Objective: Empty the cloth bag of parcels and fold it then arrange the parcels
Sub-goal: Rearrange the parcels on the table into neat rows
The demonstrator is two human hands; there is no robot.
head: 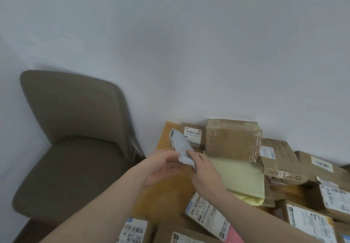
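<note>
Both hands meet over the far left corner of the wooden table [162, 195]. A small pale grey mailer parcel [180, 144] stands tilted between them. My right hand [203, 170] grips its lower end with the fingers curled over it. My left hand [161, 167] is beside it, palm turned inward, fingertips at the parcel's lower edge; whether they hold it is hidden. The folded pale yellow cloth bag [240, 178] lies flat on the table right of my hands. Brown cardboard parcels lie around, with a large taped box [233, 138] and a small labelled box [193, 134] against the wall.
A grey-brown upholstered chair [72, 138] stands left of the table, close to its corner. A white wall runs right behind the table. Several labelled boxes [310, 222] and a flat white-and-pink mailer [212, 218] crowd the near and right parts of the table.
</note>
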